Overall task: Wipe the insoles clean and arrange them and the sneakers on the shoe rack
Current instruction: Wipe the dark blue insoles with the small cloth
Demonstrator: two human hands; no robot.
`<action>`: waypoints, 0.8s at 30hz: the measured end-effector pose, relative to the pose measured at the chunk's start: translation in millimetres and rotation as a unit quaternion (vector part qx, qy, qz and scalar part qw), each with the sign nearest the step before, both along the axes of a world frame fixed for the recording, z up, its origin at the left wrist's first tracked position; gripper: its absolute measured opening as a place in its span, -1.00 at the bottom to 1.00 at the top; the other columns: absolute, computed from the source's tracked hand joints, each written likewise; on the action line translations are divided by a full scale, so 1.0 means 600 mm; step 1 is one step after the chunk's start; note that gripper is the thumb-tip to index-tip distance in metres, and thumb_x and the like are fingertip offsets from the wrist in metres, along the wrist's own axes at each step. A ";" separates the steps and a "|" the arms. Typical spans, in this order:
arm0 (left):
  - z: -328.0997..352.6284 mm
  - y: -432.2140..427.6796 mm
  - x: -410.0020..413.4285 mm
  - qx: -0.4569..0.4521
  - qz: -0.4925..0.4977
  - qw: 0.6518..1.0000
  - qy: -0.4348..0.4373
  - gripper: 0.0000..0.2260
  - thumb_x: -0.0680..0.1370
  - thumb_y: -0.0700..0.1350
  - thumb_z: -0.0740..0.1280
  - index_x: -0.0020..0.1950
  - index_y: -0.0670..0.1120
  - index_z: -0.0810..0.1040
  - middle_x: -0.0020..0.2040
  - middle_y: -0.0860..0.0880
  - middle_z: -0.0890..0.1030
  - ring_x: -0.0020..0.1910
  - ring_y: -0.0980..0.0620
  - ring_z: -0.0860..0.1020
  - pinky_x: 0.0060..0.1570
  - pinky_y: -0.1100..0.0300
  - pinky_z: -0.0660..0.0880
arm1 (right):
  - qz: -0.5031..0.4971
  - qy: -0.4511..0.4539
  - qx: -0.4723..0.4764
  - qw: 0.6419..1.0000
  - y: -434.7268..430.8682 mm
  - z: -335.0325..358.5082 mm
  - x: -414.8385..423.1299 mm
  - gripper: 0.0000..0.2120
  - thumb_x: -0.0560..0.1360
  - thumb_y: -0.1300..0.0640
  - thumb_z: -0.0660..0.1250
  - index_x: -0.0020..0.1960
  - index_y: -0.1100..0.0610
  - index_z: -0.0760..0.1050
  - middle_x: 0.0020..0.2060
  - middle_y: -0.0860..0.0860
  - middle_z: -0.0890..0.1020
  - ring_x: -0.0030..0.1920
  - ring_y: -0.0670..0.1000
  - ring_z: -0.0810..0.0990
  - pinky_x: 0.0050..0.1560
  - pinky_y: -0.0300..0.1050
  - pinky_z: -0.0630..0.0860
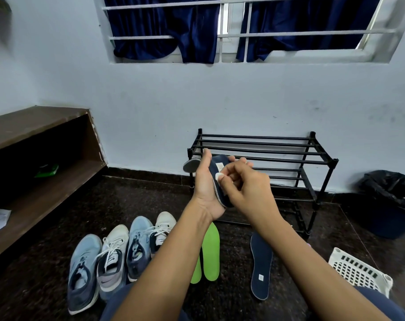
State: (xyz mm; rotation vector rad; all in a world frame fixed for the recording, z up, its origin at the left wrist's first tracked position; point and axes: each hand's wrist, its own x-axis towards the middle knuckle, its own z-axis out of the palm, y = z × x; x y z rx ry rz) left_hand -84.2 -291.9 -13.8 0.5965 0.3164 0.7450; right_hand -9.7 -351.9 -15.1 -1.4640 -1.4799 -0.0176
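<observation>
While raised before the black shoe rack [261, 158], navy insole [216, 179] gripped in left hand [205, 188] — right hand [245, 188] pinching small white wipe [219, 176] against it; label unreadable.

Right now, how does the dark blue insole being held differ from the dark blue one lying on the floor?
The held insole is gripped upright in the left hand, while the floor insole lies flat on the dark floor, untouched. The right hand presses a small white wipe to the held insole; nothing touches the floor insole. The held insole sits before the shoe rack; the floor insole lies beside the green insoles. Both are navy with a small white label.
</observation>
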 end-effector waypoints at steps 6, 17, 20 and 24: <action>0.007 0.018 -0.018 0.023 0.033 0.998 -0.038 -0.44 0.47 0.40 0.12 -0.17 -0.12 0.44 -0.17 -0.11 0.62 0.00 -0.11 0.59 0.02 0.08 0.55 | -0.025 -0.051 -0.088 0.995 0.002 -0.004 -0.001 -0.93 0.49 0.13 0.33 -0.15 0.09 0.47 -0.35 -0.02 0.60 -0.34 0.03 0.56 -0.17 -0.01 0.51; 0.002 0.005 -0.003 0.020 -0.001 1.000 -0.017 -0.50 0.47 0.37 0.14 -0.22 -0.08 0.42 -0.05 -0.18 0.64 0.03 -0.09 0.60 0.06 0.08 0.50 | -0.035 -0.021 0.009 0.999 0.001 0.007 -0.006 -0.94 0.47 0.20 0.35 -0.09 0.19 0.51 -0.27 -0.03 0.60 -0.28 -0.03 0.54 -0.23 -0.17 0.39; 0.004 0.011 -0.009 0.032 0.007 0.997 -0.064 -0.50 0.41 0.37 0.18 -0.21 -0.09 0.41 -0.08 -0.11 0.61 0.14 -0.17 0.53 0.07 0.05 0.49 | -0.068 -0.063 -0.034 0.995 0.000 0.006 -0.004 -0.95 0.50 0.20 0.32 -0.08 0.18 0.47 -0.28 -0.01 0.60 -0.24 0.12 0.58 -0.24 -0.09 0.34; -0.003 0.026 -0.015 0.035 0.039 0.997 -0.059 -0.54 0.51 0.34 0.15 -0.15 -0.07 0.45 -0.09 -0.09 0.63 0.06 -0.18 0.63 0.31 -0.17 0.38 | -0.012 -0.051 -0.083 0.995 -0.005 0.004 -0.017 -0.94 0.50 0.16 0.31 -0.15 0.10 0.47 -0.36 -0.04 0.58 -0.35 -0.07 0.55 -0.25 -0.15 0.44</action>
